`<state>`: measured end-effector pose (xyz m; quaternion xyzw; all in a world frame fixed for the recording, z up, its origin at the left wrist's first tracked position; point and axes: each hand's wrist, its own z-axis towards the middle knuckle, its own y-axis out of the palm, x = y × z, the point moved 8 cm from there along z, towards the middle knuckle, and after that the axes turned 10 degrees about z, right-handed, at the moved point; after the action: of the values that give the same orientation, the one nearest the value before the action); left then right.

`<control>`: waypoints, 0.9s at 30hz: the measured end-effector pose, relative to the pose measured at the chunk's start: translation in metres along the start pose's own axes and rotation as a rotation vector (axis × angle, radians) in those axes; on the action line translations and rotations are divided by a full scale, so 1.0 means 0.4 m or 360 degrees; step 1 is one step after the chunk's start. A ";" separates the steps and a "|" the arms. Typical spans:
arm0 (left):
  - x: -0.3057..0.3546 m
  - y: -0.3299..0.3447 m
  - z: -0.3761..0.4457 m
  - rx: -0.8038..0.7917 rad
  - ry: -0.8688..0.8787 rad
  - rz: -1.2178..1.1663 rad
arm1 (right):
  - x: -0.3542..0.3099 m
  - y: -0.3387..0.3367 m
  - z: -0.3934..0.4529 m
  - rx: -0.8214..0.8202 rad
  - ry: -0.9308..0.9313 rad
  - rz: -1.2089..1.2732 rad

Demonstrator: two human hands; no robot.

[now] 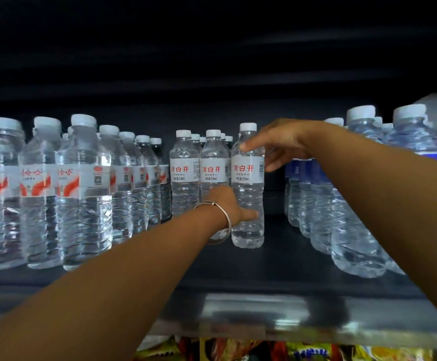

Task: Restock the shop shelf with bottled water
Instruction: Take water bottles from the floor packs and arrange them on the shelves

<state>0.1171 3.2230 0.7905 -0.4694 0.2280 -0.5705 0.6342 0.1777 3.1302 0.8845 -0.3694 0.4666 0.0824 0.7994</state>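
A clear water bottle with a white label, red characters and a white cap stands upright on the dark shelf, in the middle. My left hand, with a metal bangle at the wrist, wraps its lower body. My right hand touches its upper part with thumb and fingers spread around the shoulder. Two rows of the same bottles stand just left of it.
Rows of red-and-white labelled bottles fill the left of the shelf. Blue-labelled bottles fill the right. A gap lies between the held bottle and the blue ones. Colourful snack packets show below the shelf's front edge.
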 end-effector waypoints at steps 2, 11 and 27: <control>0.003 0.005 0.009 0.0020 -0.0023 0.0042 | 0.004 0.015 -0.012 0.0014 0.0006 -0.0039; -0.008 0.014 0.028 0.0088 -0.0010 0.0123 | 0.015 0.027 0.013 0.0267 -0.0049 0.0045; -0.036 0.036 0.004 -0.0061 0.0012 0.0171 | 0.039 0.031 0.025 0.0447 -0.0099 0.0109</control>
<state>0.1223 3.2358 0.7754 -0.4663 0.2660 -0.5330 0.6540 0.1872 3.1425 0.8684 -0.2351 0.4609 0.0550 0.8540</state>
